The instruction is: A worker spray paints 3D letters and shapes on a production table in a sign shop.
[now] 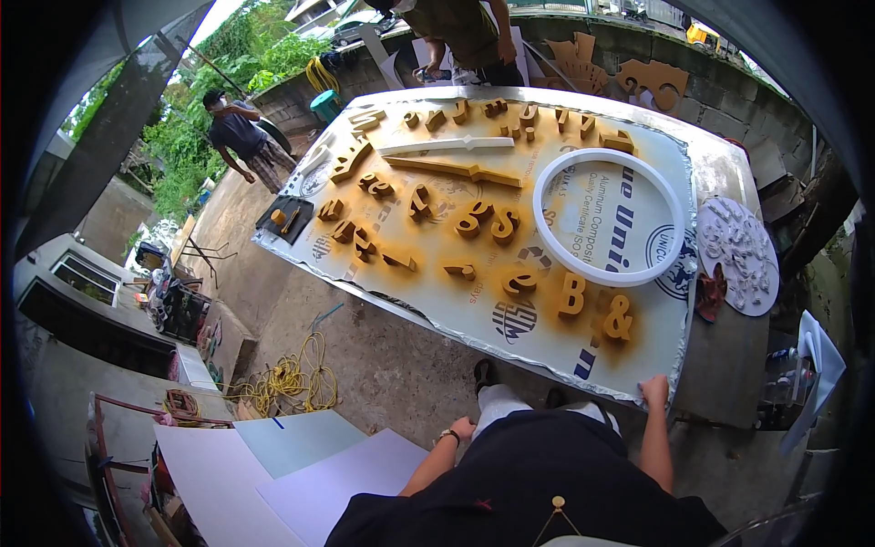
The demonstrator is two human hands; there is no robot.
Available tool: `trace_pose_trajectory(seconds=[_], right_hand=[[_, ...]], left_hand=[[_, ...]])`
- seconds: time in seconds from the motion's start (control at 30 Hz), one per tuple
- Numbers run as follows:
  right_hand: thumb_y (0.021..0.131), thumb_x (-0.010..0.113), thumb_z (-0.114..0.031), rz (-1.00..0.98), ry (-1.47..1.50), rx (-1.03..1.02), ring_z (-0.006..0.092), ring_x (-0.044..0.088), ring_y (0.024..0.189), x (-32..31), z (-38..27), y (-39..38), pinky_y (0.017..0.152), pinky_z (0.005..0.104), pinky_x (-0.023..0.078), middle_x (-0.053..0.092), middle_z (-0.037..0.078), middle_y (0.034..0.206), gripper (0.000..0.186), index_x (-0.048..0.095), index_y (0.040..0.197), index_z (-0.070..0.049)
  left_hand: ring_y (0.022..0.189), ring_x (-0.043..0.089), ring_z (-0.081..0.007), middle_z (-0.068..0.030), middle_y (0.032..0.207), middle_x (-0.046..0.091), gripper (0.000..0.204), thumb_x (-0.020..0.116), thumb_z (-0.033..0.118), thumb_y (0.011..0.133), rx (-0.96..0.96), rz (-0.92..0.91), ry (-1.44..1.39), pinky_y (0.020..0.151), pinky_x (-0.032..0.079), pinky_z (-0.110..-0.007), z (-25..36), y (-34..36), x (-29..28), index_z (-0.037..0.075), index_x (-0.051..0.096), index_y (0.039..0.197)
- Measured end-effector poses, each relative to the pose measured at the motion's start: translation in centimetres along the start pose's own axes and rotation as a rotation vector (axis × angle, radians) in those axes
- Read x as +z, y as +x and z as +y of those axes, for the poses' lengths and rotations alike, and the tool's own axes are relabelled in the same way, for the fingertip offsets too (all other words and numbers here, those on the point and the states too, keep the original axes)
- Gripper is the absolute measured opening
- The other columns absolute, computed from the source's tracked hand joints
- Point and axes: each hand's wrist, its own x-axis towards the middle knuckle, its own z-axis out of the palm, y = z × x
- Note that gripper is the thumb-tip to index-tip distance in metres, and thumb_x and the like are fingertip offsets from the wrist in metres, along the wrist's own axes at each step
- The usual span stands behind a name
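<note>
At six o'clock, the left hand (463,428), hold unclear; at four, the right hand (654,390), curled by the printed sheet (661,337) (gripping it? I cannot tell). Beyond, toward eleven, the gold symbol (618,322): likely light, stiff, tacky; grasp its sides.

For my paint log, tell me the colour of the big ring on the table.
The ring is white, seen best in the head view.

Letters (564,296) mustard-gold; ring (611,277) plain white; board (654,351) pale grey (blotched gold, printed dark blue).
</note>
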Motion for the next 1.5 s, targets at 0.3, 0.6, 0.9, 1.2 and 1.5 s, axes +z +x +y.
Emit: trace_pose_trajectory(seconds=[0.3,0.6,0.9,1.2,1.5], right_hand=[[0.055,0.066,-0.016,-0.208,-0.02,0.192,0.0313,0.056,0.075,-2.2,-2.1,-1.1,0.066,0.0372,0.045,0.057,0.018,0.082,0.03,0.057,0.078,0.0],[0.055,0.065,-0.016,-0.22,0.003,0.256,0.0296,0.057,0.074,-3.8,-3.8,-2.6,0.065,0.0363,0.045,0.058,0.018,0.077,0.025,0.056,0.073,0.0],[0.056,0.061,-0.006,0.068,0.064,0.082,0.0208,0.054,0.042,0.3,-0.2,-1.0,0.041,0.0312,0.043,0.053,0.012,0.05,0.012,0.051,0.055,0.0],[0.063,0.061,-0.022,0.327,-0.19,0.37,0.0284,0.058,0.06,-0.9,-4.8,-4.5,0.057,0.0394,0.044,0.058,0.014,0.064,0.023,0.056,0.064,0.0],[0.077,0.043,-0.036,0.668,0.79,1.027,0.0347,0.053,0.076,6.7,-18.0,-15.5,0.057,0.0455,0.045,0.049,0.021,0.089,0.045,0.043,0.095,0.005]], left_hand=[[0.087,0.052,-0.0296,-0.0193,0.089,0.055,0.044,0.052,0.035,0.064,-0.062,-0.096,-0.053,0.075,0.04,-0.032,-0.1,0.5,-0.8,-0.001,0.057,0.089],[0.065,0.058,-0.0229,-0.0134,0.068,0.059,0.031,0.05,0.027,0.062,-0.001,-0.029,-0.036,0.063,0.044,-0.031,-0.3,1.0,-2.4,0.001,0.06,0.076],[0.06,0.058,-0.021,-0.0132,0.069,0.059,0.026,0.046,0.018,0.065,-0.089,-0.017,-0.312,0.061,0.045,-0.03,-4.6,5.2,-6.9,0.0,0.058,0.08],[0.085,0.052,-0.0305,-0.0178,0.088,0.055,0.032,0.046,0.026,0.074,-0.194,0.616,-0.331,0.073,0.04,-0.036,-10.6,12.0,-22.0,0.0,0.049,0.092],[0.098,0.044,-0.0303,-0.02,0.108,0.045,0.055,0.026,0.043,0.082,-0.357,0.974,-1.301,0.082,0.035,-0.035,-15.6,21.5,-41.0,-0.003,0.042,0.106]])
